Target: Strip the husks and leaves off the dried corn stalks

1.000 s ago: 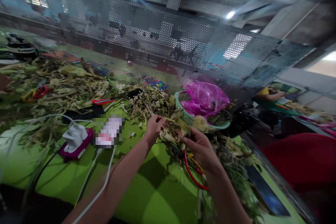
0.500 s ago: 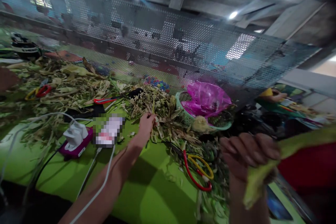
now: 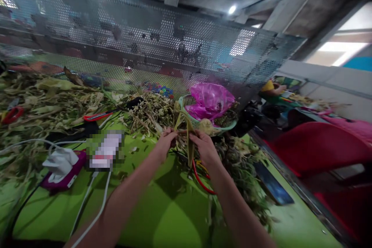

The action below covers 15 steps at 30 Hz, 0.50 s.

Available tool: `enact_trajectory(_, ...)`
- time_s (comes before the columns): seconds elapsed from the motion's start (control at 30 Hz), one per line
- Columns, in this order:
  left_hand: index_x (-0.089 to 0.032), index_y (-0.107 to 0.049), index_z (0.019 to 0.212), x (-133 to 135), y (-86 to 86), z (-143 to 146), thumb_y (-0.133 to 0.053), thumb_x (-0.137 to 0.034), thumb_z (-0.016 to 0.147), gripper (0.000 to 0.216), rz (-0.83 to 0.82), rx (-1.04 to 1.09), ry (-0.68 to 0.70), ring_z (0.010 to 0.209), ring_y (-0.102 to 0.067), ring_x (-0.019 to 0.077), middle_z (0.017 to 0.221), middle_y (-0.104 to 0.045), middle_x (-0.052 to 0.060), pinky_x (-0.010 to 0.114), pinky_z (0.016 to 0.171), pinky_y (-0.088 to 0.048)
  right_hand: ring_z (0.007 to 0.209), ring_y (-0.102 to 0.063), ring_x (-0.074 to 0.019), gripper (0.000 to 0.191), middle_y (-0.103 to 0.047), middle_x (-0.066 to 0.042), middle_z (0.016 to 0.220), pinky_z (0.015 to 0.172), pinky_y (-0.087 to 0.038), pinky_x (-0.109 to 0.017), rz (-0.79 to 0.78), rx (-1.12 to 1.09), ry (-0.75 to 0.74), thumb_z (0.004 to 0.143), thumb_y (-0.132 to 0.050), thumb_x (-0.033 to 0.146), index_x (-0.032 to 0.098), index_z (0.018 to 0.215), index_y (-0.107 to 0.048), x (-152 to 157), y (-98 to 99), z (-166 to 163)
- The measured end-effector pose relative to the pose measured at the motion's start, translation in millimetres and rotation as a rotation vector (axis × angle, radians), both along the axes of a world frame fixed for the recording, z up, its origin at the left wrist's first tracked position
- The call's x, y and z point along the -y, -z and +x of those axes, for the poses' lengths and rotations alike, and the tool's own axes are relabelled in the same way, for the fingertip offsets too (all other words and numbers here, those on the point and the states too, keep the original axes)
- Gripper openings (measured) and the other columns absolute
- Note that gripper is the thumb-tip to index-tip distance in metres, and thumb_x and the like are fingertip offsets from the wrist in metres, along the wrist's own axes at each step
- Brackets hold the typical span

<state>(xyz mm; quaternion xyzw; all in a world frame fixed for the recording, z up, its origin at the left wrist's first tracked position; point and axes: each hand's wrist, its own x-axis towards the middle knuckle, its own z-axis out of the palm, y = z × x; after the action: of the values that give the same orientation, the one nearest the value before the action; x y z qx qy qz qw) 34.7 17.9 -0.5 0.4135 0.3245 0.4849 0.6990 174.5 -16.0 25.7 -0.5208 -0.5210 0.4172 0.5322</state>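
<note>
I saw the left hand [image 3: 164,143] and the right hand [image 3: 205,148] both pinching one long green leaf [image 3: 190,150] over the green table [image 3: 162,209], close to the basket [image 3: 231,126] with the pink bag [image 3: 210,99].

Bare forearms stretched forward, converging at centre; left hand [image 3: 166,142] and right hand [image 3: 205,148] near each other, backs up, fingertips pinched closed, wrists slightly bent.

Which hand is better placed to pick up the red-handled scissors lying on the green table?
Probably the right hand: the red-handled scissors lie just beneath it on the table, while the left hand is farther off, across the leaf stalk that both hands pinch.
</note>
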Motion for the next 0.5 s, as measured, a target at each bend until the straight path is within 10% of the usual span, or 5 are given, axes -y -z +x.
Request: enact_trajectory(0.5, -0.015, -0.059, 0.074, -3.2, 6.3, 2.6, -0.060, -0.023, 0.072, 0.008, 0.246, -0.293, -0.022, 0.063, -0.049, 0.0104, 0.067, -0.058, -0.002, 0.023, 0.063, -0.039, 0.063, -0.057, -0.0171, 0.028, -0.066, -0.002, 0.071, 0.061, -0.045, -0.028, 0.048, 0.122, 0.171, 0.067, -0.071, 0.040, 0.016, 0.080, -0.066, -0.5, 6.9, -1.2)
